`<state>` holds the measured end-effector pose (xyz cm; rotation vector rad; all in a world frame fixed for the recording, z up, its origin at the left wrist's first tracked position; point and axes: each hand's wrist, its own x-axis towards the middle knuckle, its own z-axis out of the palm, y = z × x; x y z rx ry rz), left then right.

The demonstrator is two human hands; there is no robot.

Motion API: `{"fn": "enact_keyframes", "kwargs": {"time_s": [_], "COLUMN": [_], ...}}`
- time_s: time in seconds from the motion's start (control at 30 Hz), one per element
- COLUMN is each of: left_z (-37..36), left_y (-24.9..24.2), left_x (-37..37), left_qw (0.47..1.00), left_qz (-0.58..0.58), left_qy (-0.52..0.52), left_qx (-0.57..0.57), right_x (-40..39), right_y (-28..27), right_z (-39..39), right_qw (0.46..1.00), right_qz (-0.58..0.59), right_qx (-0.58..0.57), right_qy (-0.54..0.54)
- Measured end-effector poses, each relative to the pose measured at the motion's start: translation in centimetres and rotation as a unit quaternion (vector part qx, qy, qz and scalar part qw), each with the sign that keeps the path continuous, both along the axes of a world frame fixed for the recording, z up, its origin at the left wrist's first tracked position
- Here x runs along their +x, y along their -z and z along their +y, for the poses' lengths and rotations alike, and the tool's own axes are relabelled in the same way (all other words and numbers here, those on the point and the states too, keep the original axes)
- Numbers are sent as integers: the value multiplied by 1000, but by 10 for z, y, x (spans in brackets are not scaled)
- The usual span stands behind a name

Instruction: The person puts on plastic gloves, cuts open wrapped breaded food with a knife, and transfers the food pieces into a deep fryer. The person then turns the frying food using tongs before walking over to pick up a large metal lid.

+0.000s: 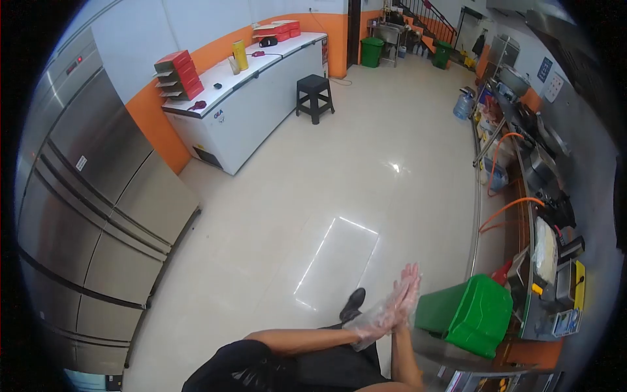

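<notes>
Both of my hands wear thin clear plastic gloves and are pressed palm to palm at the lower middle right. My left hand (382, 318) has its fingers stretched out against the other hand. My right hand (409, 297) lies on the far side, its fingers also extended and pointing up. Nothing shows between the palms. A green bin (467, 313) stands just to the right of my hands. Below them, a black shoe (353, 304) rests on the tiled floor.
Steel refrigerators (85, 196) line the left side. A white chest freezer (248, 98) carries red boxes (179, 75); a black stool (315, 98) stands beside it. Along the right runs a cooking counter (532, 261) with orange hoses. A water bottle (464, 104) stands farther back.
</notes>
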<state>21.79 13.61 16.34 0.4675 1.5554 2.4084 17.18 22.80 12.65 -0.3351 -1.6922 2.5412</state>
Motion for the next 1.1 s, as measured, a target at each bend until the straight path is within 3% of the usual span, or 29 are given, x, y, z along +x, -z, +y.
{"fn": "enact_keyframes", "kwargs": {"time_s": [0.1, 0.17, 0.2, 0.27, 0.3, 0.37, 0.47, 0.57, 0.63, 0.73, 0.77, 0.83, 0.9, 1.0, 1.03, 1.1], "left_z": [-14, -26, -29, -35, -36, -27, -11, -3, -1, 0, -2, -15, -26, -5, 2, 10], "left_y": [-26, -24, -24, -21, -19, 11, 18, 30, 4, -11, -1, 25, -30, -20, -11, -1], "left_x": [-43, -89, -119, -166, -196, -230, -289, -345, -380, -420, -441, -492, -555, -664, -694, -763], "left_qw": [998, 963, 925, 901, 876, 907, 893, 859, 819, 810, 860, 935, 952, 975, 977, 976], "left_qz": [-12, 86, 141, 66, 32, 133, 318, 320, 357, 356, 322, 243, 89, 66, 51, 48], "left_qy": [30, -31, -66, 82, 144, 123, 29, 128, 211, 316, 259, 145, 22, -110, -150, -172], "left_qx": [-51, -254, -346, -421, -459, -381, -318, -378, -396, -344, -300, -214, -292, -181, -145, -121], "right_x": [-59, -100, -126, -168, -198, -237, -295, -359, -406, -484, -511, -559, -599, -648, -653, -690], "right_y": [-32, -29, -14, 25, 24, 25, 34, -6, 7, 1, -6, -24, -21, 3, 21, 4], "right_z": [-18, -20, -14, 7, 14, 21, 46, 76, 97, 125, 136, 132, 113, 49, 7, -18], "right_qw": [997, 991, 974, 913, 940, 979, 988, 978, 984, 981, 977, 984, 990, 992, 983, 968], "right_qz": [27, 39, 68, 114, 88, 17, 38, 12, 40, 48, 49, 81, 97, 105, 124, 143], "right_qx": [59, 100, 189, 368, 297, 145, 134, 207, 137, 24, -15, 13, 26, 50, 125, 151], "right_qy": [45, 79, 103, 133, 141, 140, 71, 24, 105, 184, 206, 158, 101, 39, -51, -140]}}
